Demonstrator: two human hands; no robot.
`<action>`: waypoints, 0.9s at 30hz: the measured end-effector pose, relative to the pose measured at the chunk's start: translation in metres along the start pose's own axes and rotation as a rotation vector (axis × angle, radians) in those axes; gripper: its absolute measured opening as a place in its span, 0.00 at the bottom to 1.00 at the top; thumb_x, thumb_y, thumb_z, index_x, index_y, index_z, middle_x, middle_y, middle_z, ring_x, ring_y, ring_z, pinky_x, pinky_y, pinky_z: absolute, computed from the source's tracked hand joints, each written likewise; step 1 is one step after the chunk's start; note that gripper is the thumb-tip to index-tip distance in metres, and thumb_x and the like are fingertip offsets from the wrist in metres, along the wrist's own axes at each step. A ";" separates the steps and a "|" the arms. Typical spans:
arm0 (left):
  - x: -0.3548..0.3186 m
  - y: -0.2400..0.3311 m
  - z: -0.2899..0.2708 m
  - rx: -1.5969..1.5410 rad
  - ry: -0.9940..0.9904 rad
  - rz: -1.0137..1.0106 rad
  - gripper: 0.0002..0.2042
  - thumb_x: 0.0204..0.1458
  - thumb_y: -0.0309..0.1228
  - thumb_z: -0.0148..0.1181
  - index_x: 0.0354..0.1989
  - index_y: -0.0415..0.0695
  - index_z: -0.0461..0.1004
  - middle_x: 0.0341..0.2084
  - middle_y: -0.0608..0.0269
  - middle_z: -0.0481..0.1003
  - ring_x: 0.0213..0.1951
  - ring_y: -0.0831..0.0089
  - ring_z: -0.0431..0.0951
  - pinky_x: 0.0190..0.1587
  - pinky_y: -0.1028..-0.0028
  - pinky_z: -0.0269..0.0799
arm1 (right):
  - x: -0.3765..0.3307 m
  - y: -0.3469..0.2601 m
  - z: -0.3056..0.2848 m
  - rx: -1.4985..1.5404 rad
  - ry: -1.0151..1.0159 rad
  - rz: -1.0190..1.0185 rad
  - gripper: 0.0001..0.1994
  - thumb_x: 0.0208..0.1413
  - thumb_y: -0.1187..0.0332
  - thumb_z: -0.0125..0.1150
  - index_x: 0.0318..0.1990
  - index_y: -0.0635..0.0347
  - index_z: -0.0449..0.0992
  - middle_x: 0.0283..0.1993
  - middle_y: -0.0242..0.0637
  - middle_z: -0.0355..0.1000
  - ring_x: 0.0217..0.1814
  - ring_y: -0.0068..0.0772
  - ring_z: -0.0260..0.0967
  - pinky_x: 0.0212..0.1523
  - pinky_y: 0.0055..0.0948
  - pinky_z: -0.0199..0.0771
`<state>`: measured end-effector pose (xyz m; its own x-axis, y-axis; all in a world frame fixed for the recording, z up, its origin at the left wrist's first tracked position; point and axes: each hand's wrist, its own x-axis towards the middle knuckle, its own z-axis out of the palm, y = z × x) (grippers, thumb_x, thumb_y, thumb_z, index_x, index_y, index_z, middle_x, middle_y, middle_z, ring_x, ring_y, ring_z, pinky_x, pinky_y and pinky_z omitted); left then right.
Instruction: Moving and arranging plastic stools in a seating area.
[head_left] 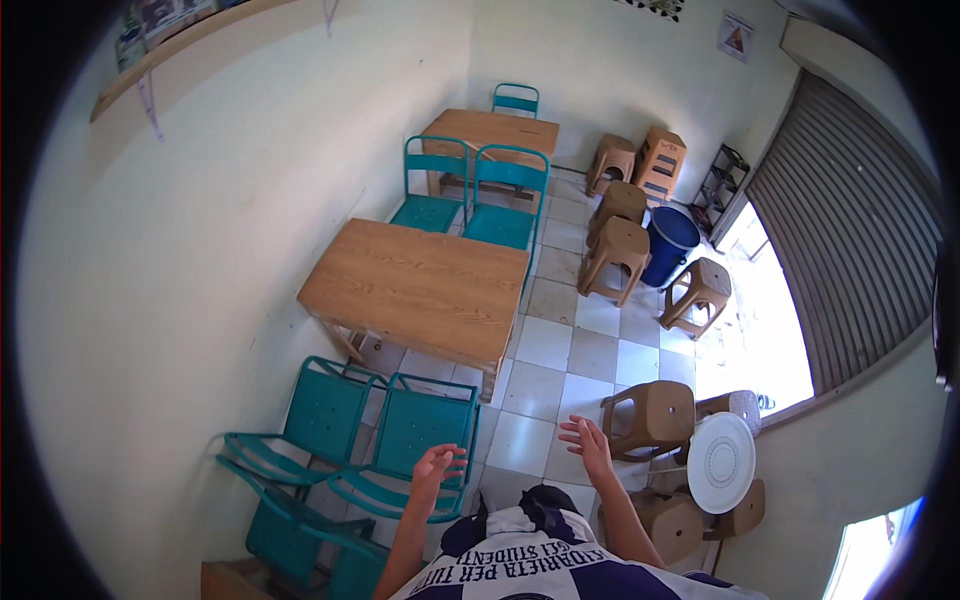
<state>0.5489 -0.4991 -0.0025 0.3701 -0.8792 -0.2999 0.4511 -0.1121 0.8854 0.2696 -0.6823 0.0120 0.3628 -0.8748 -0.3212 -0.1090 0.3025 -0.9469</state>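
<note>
My left hand (439,465) is raised in front of my body, its fingers apart and slightly bent, with nothing in it. Behind it in the picture is the seat of a teal metal chair (420,425); whether they touch I cannot tell, though the hand looks well above it. To the right, my right hand (588,442) is held up over the tiled floor (522,443), fingers spread and holding nothing. A brown plastic stool (655,415) is the nearest thing to it, a short way off. A wooden table (420,285) lies ahead of both hands.
More teal chairs (328,408) crowd the left. Farther back are another wooden table (490,128), brown stools (615,255) and a blue bin (670,245). A white round top (721,462) stands at right, near a part-raised roller shutter (850,230). A wall shelf (185,48) is upper left.
</note>
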 end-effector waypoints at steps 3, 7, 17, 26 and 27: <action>0.021 0.000 0.004 0.030 -0.061 -0.059 0.14 0.64 0.36 0.53 0.53 0.41 0.71 0.50 0.56 0.76 0.48 0.67 0.79 0.48 0.69 0.75 | 0.008 0.001 -0.014 0.019 0.070 -0.012 0.24 0.70 0.49 0.42 0.61 0.58 0.68 0.54 0.36 0.75 0.53 0.29 0.75 0.49 0.30 0.71; 0.058 0.011 0.021 0.092 -0.148 -0.112 0.13 0.64 0.35 0.52 0.53 0.42 0.72 0.50 0.56 0.76 0.48 0.67 0.79 0.49 0.69 0.75 | 0.017 0.005 -0.033 0.086 0.171 0.002 0.24 0.70 0.50 0.43 0.61 0.58 0.69 0.54 0.36 0.75 0.52 0.29 0.75 0.48 0.30 0.71; 0.164 0.027 0.101 0.146 -0.288 -0.092 0.13 0.65 0.34 0.51 0.53 0.43 0.71 0.49 0.58 0.77 0.48 0.67 0.78 0.49 0.69 0.73 | 0.061 0.002 -0.091 0.162 0.309 0.014 0.23 0.70 0.51 0.45 0.60 0.58 0.69 0.52 0.34 0.76 0.50 0.28 0.75 0.46 0.28 0.71; 0.228 0.019 0.205 0.203 -0.364 -0.132 0.14 0.65 0.37 0.52 0.53 0.44 0.71 0.49 0.59 0.77 0.49 0.67 0.78 0.50 0.68 0.73 | 0.123 -0.021 -0.171 0.193 0.300 -0.014 0.21 0.70 0.52 0.44 0.59 0.56 0.70 0.52 0.34 0.76 0.50 0.26 0.75 0.45 0.26 0.70; 0.236 0.019 0.214 0.212 -0.356 -0.131 0.14 0.65 0.37 0.52 0.53 0.44 0.71 0.49 0.59 0.77 0.49 0.67 0.78 0.49 0.68 0.74 | 0.130 -0.023 -0.180 0.192 0.291 -0.015 0.21 0.70 0.52 0.43 0.59 0.56 0.70 0.52 0.33 0.75 0.50 0.25 0.74 0.45 0.25 0.69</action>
<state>0.4708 -0.8079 0.0200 0.0007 -0.9521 -0.3058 0.2849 -0.2930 0.9127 0.1529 -0.8713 -0.0108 0.0807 -0.9426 -0.3241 0.0809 0.3303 -0.9404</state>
